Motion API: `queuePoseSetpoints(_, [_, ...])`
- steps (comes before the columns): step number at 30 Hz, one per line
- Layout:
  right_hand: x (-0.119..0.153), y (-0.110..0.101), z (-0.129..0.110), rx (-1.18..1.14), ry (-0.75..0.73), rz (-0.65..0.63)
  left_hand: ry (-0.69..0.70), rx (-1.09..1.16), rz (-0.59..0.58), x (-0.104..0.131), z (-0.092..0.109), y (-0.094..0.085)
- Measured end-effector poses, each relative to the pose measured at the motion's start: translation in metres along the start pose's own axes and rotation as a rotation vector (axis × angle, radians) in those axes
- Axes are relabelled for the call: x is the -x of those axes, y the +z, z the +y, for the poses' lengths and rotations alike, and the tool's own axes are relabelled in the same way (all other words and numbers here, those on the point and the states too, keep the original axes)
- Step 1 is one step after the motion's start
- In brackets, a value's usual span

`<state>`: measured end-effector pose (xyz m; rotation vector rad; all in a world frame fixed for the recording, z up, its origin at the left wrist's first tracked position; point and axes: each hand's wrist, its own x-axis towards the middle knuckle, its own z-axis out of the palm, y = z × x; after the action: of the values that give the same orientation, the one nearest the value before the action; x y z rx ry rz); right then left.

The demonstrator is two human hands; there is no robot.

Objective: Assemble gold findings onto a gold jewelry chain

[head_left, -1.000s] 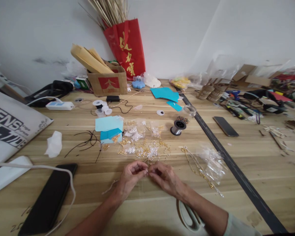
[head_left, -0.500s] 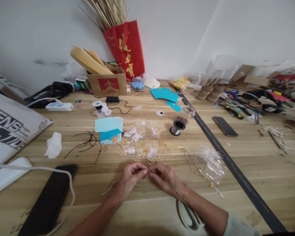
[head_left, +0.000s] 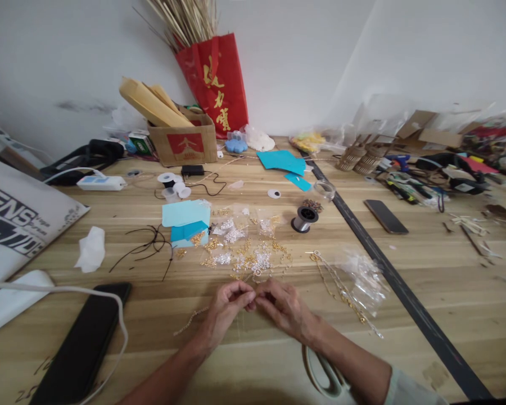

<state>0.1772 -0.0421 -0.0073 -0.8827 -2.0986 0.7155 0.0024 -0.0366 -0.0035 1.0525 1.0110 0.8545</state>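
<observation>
My left hand (head_left: 231, 306) and my right hand (head_left: 282, 304) meet fingertip to fingertip above the wooden table, both closed in a pinch. What they pinch is too small to make out. Just beyond the fingers lies a thin chain with a small ring (head_left: 257, 273), close to loose silver beads (head_left: 261, 260) and gold beads (head_left: 241, 261). A thin chain (head_left: 189, 322) trails out to the left of my left hand. Under my right forearm, the pale handles of scissors (head_left: 331, 379) show; their blades are hidden.
A spool of wire (head_left: 304, 220) stands beyond the beads. Finished-looking chains (head_left: 333, 281) and clear plastic bags (head_left: 362, 281) lie to the right. Blue cards (head_left: 188, 216) and black cord (head_left: 149, 247) sit at left, a dark phone (head_left: 84, 343) nearer. A red bag (head_left: 219, 84) leans against the wall.
Both hands stay pinched together at nearly the same spot, with only a slight shift of the fingers. The things on the table have not moved.
</observation>
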Motion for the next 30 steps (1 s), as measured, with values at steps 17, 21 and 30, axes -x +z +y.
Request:
queuePoseSetpoints(17, [0.0019,-0.0055,-0.0013,0.281,-0.065,-0.080,-0.047,0.013,0.002,0.0002,-0.0016,-0.0012])
queuePoseSetpoints(21, [0.0036,-0.0041,-0.0001,0.353,-0.092,-0.091,-0.037,0.016,0.013,-0.0018,-0.0065,-0.0011])
queuePoseSetpoints(30, [0.0035,-0.0049,0.0006,0.345,-0.099,-0.121,-0.046,0.031,0.023,-0.0012,-0.0053,-0.0009])
